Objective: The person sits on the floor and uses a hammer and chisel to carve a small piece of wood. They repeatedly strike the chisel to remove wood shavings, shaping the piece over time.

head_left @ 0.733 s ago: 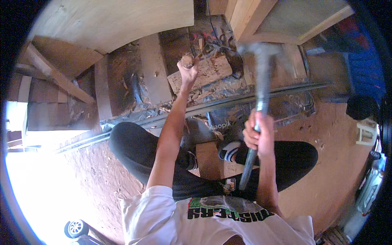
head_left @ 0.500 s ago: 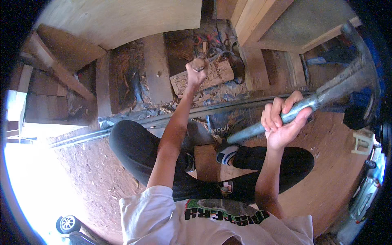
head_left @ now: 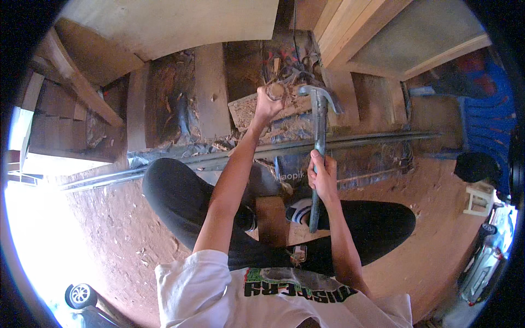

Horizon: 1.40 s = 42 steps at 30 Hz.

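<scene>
My right hand (head_left: 324, 176) is wrapped round the handle of a claw hammer (head_left: 319, 128). The hammer stands nearly straight away from me, its metal head at the far end, just right of my left hand. My left hand (head_left: 268, 106) is closed round a round-ended wooden piece (head_left: 275, 91), held upright over a worn wooden block (head_left: 240, 111). The piece's lower end is hidden, so its full kind cannot be told. The hammer head and the wooden piece are apart.
Wood chips and scraps lie round the block. Long metal bars (head_left: 219, 162) run across in front of my crossed legs. Timber boards (head_left: 210, 87) and panels (head_left: 164, 24) stand beyond. To the right are a blue plastic chair (head_left: 486, 126) and a small pale stool (head_left: 478, 200).
The hammer has swung from the far right, where it was raised and tilted, in to the left beside my left hand. My left hand still grips the wooden piece at nearly the same spot.
</scene>
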Available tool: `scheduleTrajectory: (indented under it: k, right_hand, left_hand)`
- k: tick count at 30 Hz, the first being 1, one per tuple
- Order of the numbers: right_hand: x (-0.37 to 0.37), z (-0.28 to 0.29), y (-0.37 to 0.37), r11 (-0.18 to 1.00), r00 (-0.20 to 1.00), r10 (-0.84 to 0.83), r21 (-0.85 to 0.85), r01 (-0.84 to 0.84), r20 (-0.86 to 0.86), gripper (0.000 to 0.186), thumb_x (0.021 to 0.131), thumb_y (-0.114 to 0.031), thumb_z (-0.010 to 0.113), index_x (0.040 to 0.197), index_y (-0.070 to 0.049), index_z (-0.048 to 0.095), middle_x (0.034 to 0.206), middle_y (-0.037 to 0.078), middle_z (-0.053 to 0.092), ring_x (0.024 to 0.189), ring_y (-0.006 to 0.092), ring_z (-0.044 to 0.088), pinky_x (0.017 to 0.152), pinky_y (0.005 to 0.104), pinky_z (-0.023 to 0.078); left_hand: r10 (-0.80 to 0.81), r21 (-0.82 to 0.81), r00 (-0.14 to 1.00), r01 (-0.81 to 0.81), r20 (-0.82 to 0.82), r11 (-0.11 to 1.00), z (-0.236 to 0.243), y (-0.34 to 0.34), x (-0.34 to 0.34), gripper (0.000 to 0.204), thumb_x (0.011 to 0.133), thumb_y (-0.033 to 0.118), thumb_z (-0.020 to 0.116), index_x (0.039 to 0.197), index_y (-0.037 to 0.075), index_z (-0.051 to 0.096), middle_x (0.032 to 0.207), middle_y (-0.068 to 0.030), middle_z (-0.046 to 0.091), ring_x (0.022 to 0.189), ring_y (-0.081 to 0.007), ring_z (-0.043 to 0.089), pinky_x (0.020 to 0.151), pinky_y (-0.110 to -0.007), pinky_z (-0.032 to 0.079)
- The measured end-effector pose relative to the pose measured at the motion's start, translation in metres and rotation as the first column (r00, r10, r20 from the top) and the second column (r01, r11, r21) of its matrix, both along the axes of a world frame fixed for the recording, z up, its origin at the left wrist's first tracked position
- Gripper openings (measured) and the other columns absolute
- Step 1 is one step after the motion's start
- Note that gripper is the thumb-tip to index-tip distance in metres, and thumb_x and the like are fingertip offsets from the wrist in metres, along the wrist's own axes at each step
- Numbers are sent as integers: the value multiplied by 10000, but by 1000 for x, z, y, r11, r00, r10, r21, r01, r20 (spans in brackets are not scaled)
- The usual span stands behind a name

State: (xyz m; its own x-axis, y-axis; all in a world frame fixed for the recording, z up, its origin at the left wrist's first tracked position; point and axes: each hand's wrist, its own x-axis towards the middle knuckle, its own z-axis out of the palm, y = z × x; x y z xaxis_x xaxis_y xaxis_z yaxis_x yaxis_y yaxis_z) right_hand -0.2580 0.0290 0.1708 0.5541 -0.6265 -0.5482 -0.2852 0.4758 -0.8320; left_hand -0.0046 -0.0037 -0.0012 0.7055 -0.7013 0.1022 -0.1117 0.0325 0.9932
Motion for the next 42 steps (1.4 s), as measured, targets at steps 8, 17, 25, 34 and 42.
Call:
scheduleTrajectory:
  k: [8,17,25,34,42]
  right_hand:
    - [-36,-43,-4,615,802,-372,771,-164,467,361,973,-464,445,867,-119,455,550,-63,297,390,34,288,320,180,260]
    - [-28,-72,1,758,825,-464,626,182,323,180,956,-295,532,977,-116,527,615,-67,351,425,27,288,341,168,264]
    - [-47,-99,-6,456,694,-638,890,-9,334,183,979,-230,470,914,-59,479,614,-46,353,440,31,318,334,204,291]
    - [-42,29,-25,914,566,-365,399,69,739,225,961,-218,455,775,-108,395,579,-49,350,436,35,296,389,182,264]
    - [-65,186,-106,943,873,-43,-269,196,486,391,1000,-276,454,634,-151,401,525,-63,260,441,51,229,443,225,181]
  left_hand:
    - [77,-288,382,-801,-921,525,44,35,81,229,884,259,530,692,141,483,611,19,456,494,-120,399,529,-297,409]
    - [488,-243,677,-689,-550,683,106,58,112,207,786,49,637,737,91,440,622,5,414,448,-100,380,397,-258,354]
    - [101,101,972,-125,212,987,47,15,27,204,710,149,683,787,-37,652,658,-167,637,677,-159,639,631,-344,508]
    - [-86,416,884,-129,460,900,39,29,-5,307,641,175,704,886,-6,674,781,-277,641,799,-419,639,719,-483,515]
    - [-226,361,850,46,475,931,55,17,20,304,619,156,719,878,4,672,772,-238,655,747,-378,667,643,-414,529]
